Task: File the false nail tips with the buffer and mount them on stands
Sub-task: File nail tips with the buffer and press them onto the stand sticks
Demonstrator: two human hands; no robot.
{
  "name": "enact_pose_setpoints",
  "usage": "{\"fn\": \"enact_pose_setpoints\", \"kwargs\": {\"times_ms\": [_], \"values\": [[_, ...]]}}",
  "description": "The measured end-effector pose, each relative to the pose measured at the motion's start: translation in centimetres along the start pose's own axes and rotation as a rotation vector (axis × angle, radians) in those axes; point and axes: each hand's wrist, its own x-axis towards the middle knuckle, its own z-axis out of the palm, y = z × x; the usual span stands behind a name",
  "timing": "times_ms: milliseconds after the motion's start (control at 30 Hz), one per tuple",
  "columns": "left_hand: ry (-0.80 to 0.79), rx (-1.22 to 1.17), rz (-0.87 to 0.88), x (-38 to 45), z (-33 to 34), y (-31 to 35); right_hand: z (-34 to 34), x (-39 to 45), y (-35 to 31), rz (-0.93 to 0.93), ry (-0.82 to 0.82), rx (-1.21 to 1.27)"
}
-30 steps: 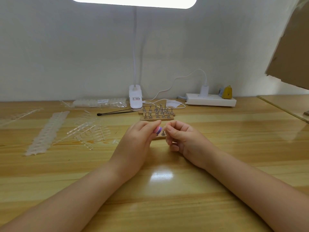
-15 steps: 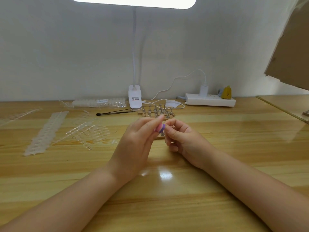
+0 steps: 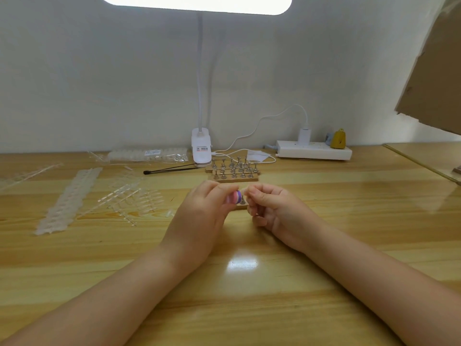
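Note:
My left hand [image 3: 199, 216] grips a small pink and purple buffer block [image 3: 234, 197] between thumb and fingers, its end facing my right hand. My right hand [image 3: 274, 208] pinches something tiny at its fingertips, right against the buffer; it looks like a clear nail tip but is too small to make out. Just behind the fingers a metal stand [image 3: 242, 201] rises from a wooden strip, mostly hidden by my hands. Further back lie wooden strips with several metal stands [image 3: 233, 171]. Loose clear nail tips [image 3: 134, 198] are scattered to the left.
A clamp lamp base [image 3: 201, 151] and a white power strip [image 3: 314, 150] stand at the wall. A black stick [image 3: 169, 169] lies near the lamp. Plastic nail-tip strips [image 3: 67, 198] and a bagged pack [image 3: 147, 154] lie at left. A cardboard sheet [image 3: 434, 78] overhangs at right.
Both hands dropped slightly back toward the table after lifting a little; the buffer stays against the right hand's fingertips with small rubbing shifts.

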Motion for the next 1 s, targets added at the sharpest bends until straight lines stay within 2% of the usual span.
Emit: {"fn": "enact_pose_setpoints", "kwargs": {"times_ms": [100, 200, 333, 467, 600, 667, 767, 1000], "values": [[0.027, 0.019, -0.068, 0.0, -0.1, -0.2, 0.1, 0.0, -0.1, 0.015, 0.008, 0.020], [0.126, 0.003, 0.078, 0.2, -0.3, 0.2, 0.2, -0.1, -0.1, 0.020, 0.011, -0.005], [0.146, 0.024, 0.200, 0.1, -0.2, 0.9, 0.2, -0.2, -0.3, 0.017, -0.063, -0.063], [0.125, 0.110, 0.173, 0.3, 0.2, 0.7, -0.1, -0.2, -0.7, 0.065, -0.106, -0.044], [0.163, 0.044, 0.109, 0.5, 0.2, 0.2, 0.0, 0.0, -0.5, 0.072, -0.083, -0.028], [0.198, -0.008, 0.204, 0.6, 0.0, 0.4, 0.0, 0.1, -0.5, 0.066, -0.076, -0.034], [0.204, 0.038, 0.346, 0.5, 0.1, 0.8, 0.0, 0.0, -0.4, 0.058, -0.096, -0.070], [0.175, 0.080, 0.167, 0.7, 0.0, -0.2, -0.3, -0.1, -0.7, 0.077, -0.137, -0.061]]}}
